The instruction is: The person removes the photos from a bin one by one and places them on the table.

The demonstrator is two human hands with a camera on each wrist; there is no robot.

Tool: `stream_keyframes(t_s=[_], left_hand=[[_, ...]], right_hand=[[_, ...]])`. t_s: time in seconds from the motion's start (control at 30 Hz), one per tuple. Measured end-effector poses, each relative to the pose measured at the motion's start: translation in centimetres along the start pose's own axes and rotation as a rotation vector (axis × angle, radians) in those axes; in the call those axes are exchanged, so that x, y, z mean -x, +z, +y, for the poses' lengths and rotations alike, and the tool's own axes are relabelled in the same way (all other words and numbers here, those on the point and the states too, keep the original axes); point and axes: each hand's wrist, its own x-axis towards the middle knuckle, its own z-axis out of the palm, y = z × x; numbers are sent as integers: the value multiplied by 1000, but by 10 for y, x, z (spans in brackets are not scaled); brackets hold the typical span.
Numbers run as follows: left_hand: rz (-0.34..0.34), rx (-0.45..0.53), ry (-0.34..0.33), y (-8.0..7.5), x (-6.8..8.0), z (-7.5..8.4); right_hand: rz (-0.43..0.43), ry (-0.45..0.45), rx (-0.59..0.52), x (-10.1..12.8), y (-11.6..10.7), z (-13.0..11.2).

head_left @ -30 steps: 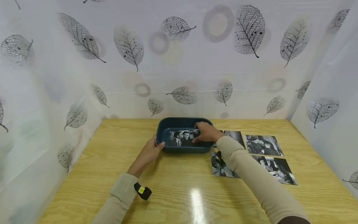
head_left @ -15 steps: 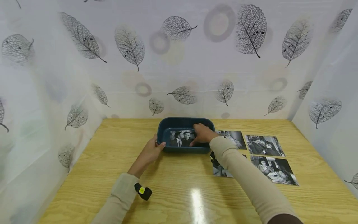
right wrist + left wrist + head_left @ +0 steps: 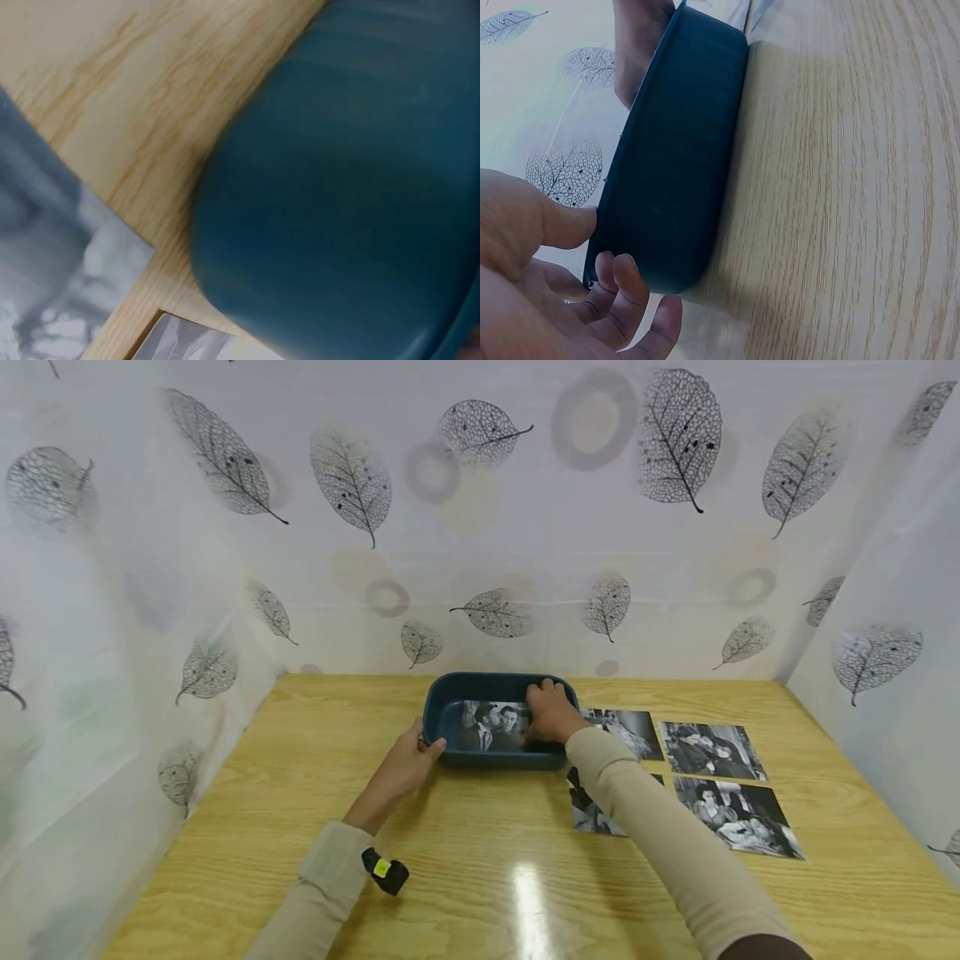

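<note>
A dark blue rectangular tub (image 3: 498, 761) stands at the back of the table. My left hand (image 3: 401, 768) holds its front left corner; in the left wrist view the left thumb (image 3: 568, 225) lies on the rim, with fingers curled under it from outside. Inside the tub is a black-and-white photo print (image 3: 486, 727) of two people. My right hand (image 3: 551, 712) reaches in over the right side and pinches the print's right end, which is hidden behind the fingers. The tub's outer wall (image 3: 337, 180) fills much of the right wrist view.
Several more black-and-white prints lie right of the tub: a back one (image 3: 630, 731), a far right one (image 3: 712, 750), a front right one (image 3: 738, 817) and one (image 3: 592, 818) partly under the right forearm. A leaf-patterned curtain (image 3: 480, 527) closes off the table's back and sides.
My right hand has shifted slightly within the tub, its fingers drawing together at the print's right end. The print has slid a little to the right. My left hand stays at the corner.
</note>
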Motion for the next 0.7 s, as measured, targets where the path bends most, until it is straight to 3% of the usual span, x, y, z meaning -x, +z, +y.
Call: stream_keyframes(t_s=[0.23, 0.4, 0.7], left_hand=[[-1, 9, 16, 1, -1, 0], [3, 5, 17, 1, 0, 0], [-2, -11, 12, 0, -1, 0]], right_hand=[[102, 7, -159, 3, -2, 2], [153, -19, -200, 3, -4, 9], [204, -100, -364, 19, -26, 13]])
